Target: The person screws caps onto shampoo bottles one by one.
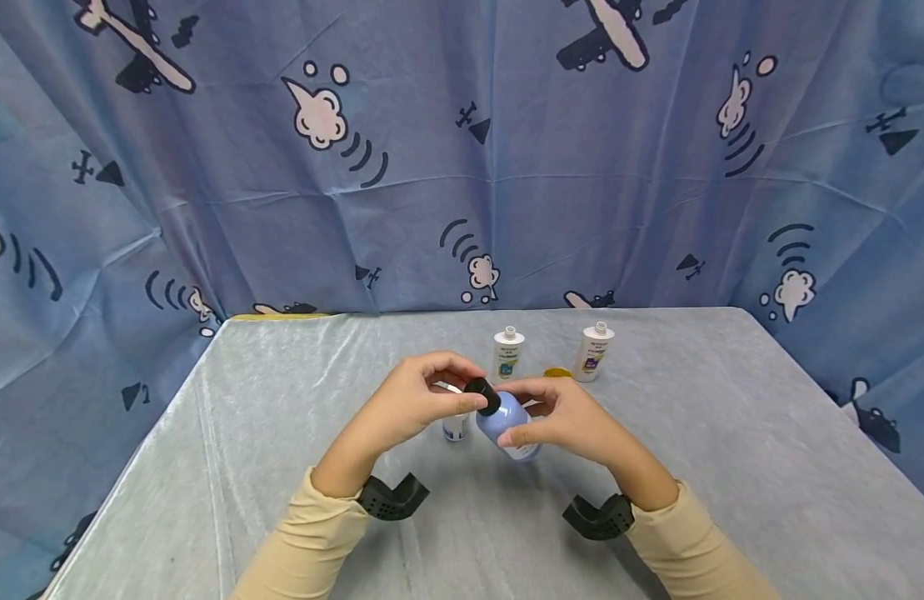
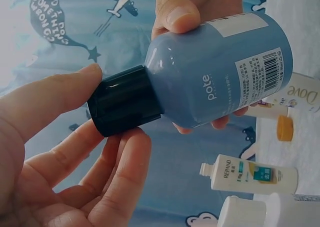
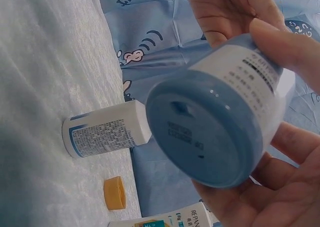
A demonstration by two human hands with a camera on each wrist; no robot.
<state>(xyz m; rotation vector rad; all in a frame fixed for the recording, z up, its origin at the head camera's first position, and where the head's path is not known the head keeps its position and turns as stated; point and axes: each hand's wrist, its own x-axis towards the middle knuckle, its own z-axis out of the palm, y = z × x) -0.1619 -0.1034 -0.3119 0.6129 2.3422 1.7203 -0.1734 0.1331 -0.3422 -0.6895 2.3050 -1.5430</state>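
A blue bottle [image 1: 504, 422] is held tilted above the table, its base toward the right hand's side. My right hand [image 1: 565, 414] grips its body, thumb on one side and fingers on the other. My left hand [image 1: 420, 393] pinches the bottle's black cap [image 2: 125, 101] between thumb and fingers. In the left wrist view the cap sits against the bottle's shoulder; whether it is screwed tight cannot be seen. The underside and a white label of the bottle face the right wrist camera. Behind the hands stands a white bottle with a blue-edged label [image 3: 105, 129], partly hidden in the head view.
Two white bottles with bare necks, one left [image 1: 508, 354] and one right [image 1: 595, 352], stand farther back on the grey cloth-covered table [image 1: 297, 467]. Between them lies a yellow cap [image 1: 557, 372], partly behind the right hand. A blue patterned curtain [image 1: 402, 167] hangs beyond the table.
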